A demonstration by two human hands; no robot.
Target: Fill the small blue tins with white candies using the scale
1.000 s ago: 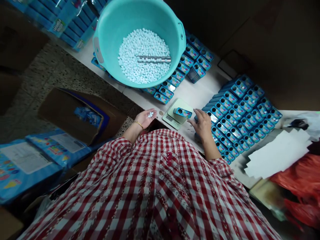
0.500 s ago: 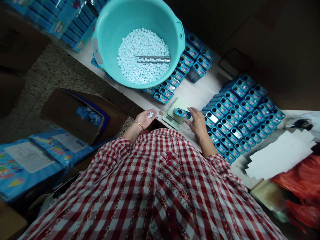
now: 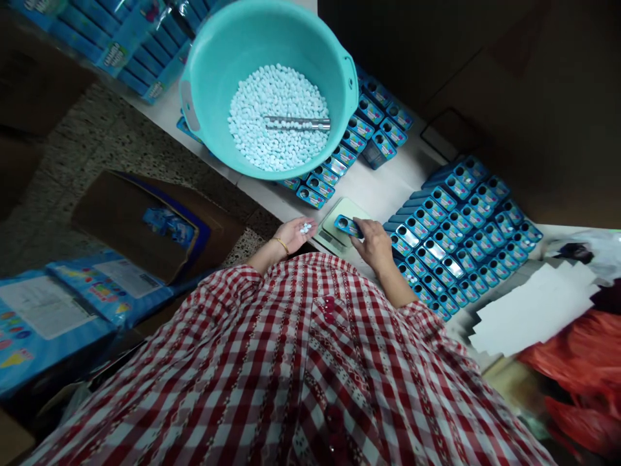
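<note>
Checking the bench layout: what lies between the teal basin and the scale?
In the head view, a row of small blue boxes, then bare white tabletop, lies between the teal basin and the scale.

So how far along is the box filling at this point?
Looks done: rows of blue boxes stand packed right of the scale. In hand: the right hand grips one box on it; the left hand cups pellets. Left: the basin holds plenty.
</note>
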